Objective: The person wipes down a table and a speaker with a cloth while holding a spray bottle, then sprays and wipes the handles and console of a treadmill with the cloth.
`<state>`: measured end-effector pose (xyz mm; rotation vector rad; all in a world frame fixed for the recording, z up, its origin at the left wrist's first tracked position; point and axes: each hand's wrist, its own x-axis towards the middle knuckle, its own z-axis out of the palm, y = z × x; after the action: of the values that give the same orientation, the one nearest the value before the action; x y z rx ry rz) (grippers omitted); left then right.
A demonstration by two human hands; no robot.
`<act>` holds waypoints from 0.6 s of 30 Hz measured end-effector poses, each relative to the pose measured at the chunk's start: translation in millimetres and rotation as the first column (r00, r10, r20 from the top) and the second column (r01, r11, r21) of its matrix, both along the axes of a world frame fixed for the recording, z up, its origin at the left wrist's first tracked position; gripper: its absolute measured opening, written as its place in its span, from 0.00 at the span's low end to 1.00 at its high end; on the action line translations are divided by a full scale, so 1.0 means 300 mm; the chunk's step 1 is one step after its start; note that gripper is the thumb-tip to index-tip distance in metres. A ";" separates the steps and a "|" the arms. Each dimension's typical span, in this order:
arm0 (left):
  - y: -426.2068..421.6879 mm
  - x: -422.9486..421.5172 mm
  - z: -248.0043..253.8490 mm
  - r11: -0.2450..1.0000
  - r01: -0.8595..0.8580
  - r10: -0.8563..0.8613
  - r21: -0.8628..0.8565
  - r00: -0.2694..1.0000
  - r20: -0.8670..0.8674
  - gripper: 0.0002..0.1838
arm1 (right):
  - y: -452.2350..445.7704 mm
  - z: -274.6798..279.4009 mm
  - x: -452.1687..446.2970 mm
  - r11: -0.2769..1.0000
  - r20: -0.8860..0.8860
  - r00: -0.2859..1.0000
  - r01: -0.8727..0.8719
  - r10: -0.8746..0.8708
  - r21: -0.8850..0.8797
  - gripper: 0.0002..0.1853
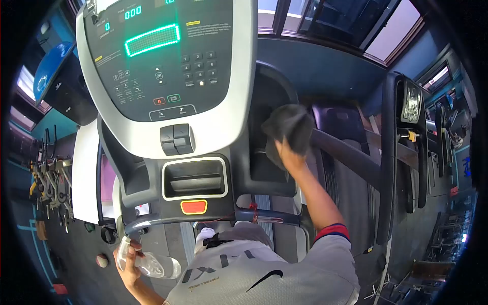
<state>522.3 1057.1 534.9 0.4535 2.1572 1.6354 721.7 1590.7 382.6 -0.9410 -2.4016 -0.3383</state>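
Note:
In front of me stands a treadmill console [213, 136] with a lit green display [152, 40], a keypad and a red stop button [194, 207]. My right hand [290, 154] grips a dark grey cloth [291, 127] at the console's right side, over the holder recess; the cloth is slightly blurred. Whether it touches the plastic there I cannot tell. Low on the left, my left hand [129, 259] is wrapped round the neck of a clear spray bottle [160, 265] with a white spray head. The bottle lies tilted, near the left end of the front handlebar [168, 217].
A second treadmill [351, 137] stands close on the right, its handrail [351, 157] reaching toward my right arm. Exercise bikes [56, 183] line the left side. A ball [101, 260] lies on the floor. Windows [330, 25] run along the far wall.

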 end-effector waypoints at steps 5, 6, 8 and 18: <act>-0.037 -0.003 0.034 1.000 0.014 -0.014 -0.026 1.000 0.000 0.21 | 0.245 0.385 -0.232 0.985 -0.132 0.985 -0.126 0.110 -0.118 0.47; -0.044 0.002 0.036 0.999 -0.001 0.001 -0.036 1.000 -0.007 0.21 | 0.295 0.432 -0.303 0.971 -0.046 0.970 -0.239 0.238 -0.023 0.44; -0.046 -0.001 0.042 0.999 -0.005 0.005 -0.047 1.000 -0.011 0.21 | 0.352 0.483 -0.487 0.909 0.161 0.896 -0.416 0.414 -0.023 0.35; 0.021 0.018 0.050 0.999 0.049 -0.049 -0.019 0.999 0.018 0.21 | -0.040 0.140 -0.463 0.757 -0.426 0.819 -0.543 0.384 -0.363 0.38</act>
<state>527.6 1063.4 549.8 0.4805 2.1304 1.5849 582.9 1578.7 424.6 -0.4768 -2.3288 0.5822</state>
